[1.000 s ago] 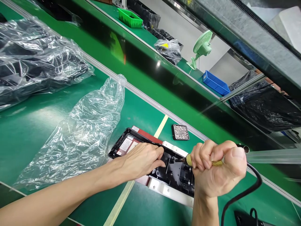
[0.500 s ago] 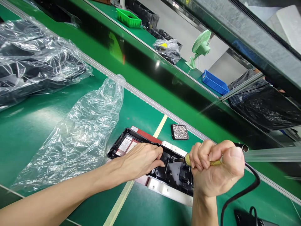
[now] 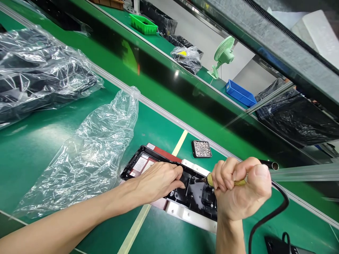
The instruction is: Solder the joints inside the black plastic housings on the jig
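A long black plastic housing (image 3: 196, 194) lies in a white and red holder (image 3: 191, 216) on the green bench. My left hand (image 3: 161, 180) rests over the housing's middle, its fingers curled down at the inner parts; whether they pinch anything is hidden. In my right hand (image 3: 239, 187) is a yellow-handled corded tool (image 3: 209, 179), gripped in a fist. The tool's dark tip points left and meets the inside of the housing, just right of my left fingertips. Behind the housing stands a small black tray (image 3: 202, 149) full of small metal pieces.
A crumpled clear plastic bag (image 3: 87, 151) lies left of the housing. Farther left are black parts under plastic film (image 3: 45, 74). Across the conveyor stand a green bin (image 3: 143, 24), a fan (image 3: 224, 51) and a blue bin (image 3: 241, 93). A black cable (image 3: 267, 215) hangs at the right.
My right hand and the tool have shifted very slightly left. My left hand stays in place over the housing. The background sits a little lower in view.
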Tool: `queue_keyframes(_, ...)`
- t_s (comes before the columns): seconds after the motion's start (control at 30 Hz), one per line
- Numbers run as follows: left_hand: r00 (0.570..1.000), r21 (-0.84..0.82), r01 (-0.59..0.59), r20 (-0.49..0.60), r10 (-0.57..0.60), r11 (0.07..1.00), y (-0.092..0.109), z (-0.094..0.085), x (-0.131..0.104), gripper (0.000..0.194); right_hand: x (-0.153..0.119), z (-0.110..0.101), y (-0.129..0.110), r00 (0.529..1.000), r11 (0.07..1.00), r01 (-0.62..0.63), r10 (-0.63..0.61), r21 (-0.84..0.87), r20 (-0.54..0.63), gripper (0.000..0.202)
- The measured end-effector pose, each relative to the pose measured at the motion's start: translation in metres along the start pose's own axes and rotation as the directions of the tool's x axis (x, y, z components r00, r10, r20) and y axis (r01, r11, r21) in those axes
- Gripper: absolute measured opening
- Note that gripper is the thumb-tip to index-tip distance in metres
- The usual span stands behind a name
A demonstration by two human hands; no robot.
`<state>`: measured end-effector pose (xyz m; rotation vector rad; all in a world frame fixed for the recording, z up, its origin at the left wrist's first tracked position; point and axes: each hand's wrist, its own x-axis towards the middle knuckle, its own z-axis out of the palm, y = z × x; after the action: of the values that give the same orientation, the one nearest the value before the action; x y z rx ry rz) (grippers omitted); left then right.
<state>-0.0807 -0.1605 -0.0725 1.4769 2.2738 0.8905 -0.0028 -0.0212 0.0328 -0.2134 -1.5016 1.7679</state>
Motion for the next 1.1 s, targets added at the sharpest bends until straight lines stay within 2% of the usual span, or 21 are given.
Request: queue_keyframes(1.1, 0.999, -0.008, 0.025, 0.026, -0.024, 1.0, -0.0011, 0.0005, -0.0003, 0.029, -0.0013, 0.0007, 0.0, 1.0, 1.0, -0.001, 0.001, 0.0, -0.007, 0.038)
